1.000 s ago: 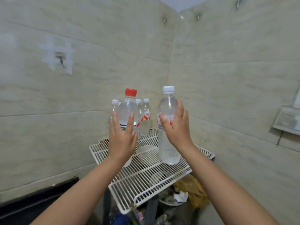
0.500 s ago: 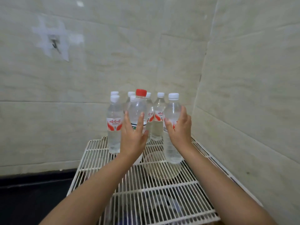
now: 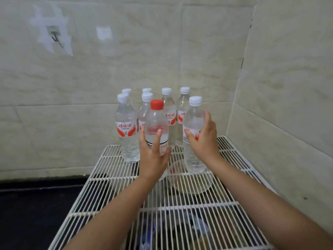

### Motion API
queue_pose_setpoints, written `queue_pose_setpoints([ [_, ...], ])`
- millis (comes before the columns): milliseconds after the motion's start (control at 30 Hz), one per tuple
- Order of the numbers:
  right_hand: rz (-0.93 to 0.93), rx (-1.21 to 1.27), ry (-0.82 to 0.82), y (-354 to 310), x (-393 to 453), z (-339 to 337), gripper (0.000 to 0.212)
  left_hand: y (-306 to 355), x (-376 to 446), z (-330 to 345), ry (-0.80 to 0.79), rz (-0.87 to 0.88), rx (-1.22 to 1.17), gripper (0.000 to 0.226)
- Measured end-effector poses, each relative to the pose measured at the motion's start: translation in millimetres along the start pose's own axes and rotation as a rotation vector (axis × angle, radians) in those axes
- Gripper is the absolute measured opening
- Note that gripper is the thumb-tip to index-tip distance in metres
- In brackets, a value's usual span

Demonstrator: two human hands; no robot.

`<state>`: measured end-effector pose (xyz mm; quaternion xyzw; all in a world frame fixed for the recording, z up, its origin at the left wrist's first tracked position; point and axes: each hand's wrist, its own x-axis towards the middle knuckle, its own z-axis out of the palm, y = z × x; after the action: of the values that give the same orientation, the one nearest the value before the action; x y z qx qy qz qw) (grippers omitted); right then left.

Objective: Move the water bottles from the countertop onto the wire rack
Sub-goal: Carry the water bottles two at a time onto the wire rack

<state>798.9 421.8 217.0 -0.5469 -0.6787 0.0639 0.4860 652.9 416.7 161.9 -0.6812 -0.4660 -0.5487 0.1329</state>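
Both grips on labelled bottles (image 3: 193, 134)

Beige tiled walls (image 3: 126, 73) meeting in corner, taped wall hook (image 3: 54, 36)

A clear red-capped bottle (image 3: 156, 123) and a clear white-capped bottle (image 3: 194, 134) stand upright on the white wire rack (image 3: 180, 210), just in front of six more upright white-capped bottles (image 3: 127, 129) with red-and-white labels.
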Motion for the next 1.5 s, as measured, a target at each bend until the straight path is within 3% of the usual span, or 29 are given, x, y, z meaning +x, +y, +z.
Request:
queue_pose_setpoints([
  [200, 0.046, -0.074, -0.04, -3, 9, -22, 0.07, 7, 3, -20, -0.143, -0.116, -0.073, 0.059],
  [367, -0.006, -0.062, -0.061, -22, 34, -51, 0.063, 20, 39, -46, -0.111, -0.179, -0.092, 0.061],
  [533, -0.127, -0.259, -0.38, -42, 56, -74, 0.054, 29, 92, -63, -0.26, -0.243, -0.18, 0.049],
  [667, -0.172, -0.364, -0.444, -51, 59, -82, 0.05, 28, 107, -71, -0.456, -0.388, -0.494, 0.044],
  [833, -0.156, -0.4, -0.453, -53, 59, -87, 0.047, 26, 105, -74, -0.445, -0.386, -0.484, 0.046],
  [1100, -0.158, -0.402, -0.418, -53, 56, -82, 0.042, 33, 106, -65, -0.287, -0.398, -0.334, 0.035],
  [1167, -0.163, -0.407, -0.409, -52, 57, -81, 0.041, 34, 107, -62, -0.264, -0.387, -0.246, 0.029],
  [1300, -0.171, -0.407, -0.388, -48, 56, -80, 0.04, 38, 108, -55, -0.2, -0.404, 0.032, 0.039],
  [1433, -0.183, -0.406, -0.379, -48, 56, -79, 0.045, 39, 111, -54, -0.298, -0.377, -0.007, 0.045],
  [1500, -0.187, -0.409, -0.375, -48, 56, -77, 0.046, 34, 110, -61, -0.439, -0.392, -0.243, 0.042],
])
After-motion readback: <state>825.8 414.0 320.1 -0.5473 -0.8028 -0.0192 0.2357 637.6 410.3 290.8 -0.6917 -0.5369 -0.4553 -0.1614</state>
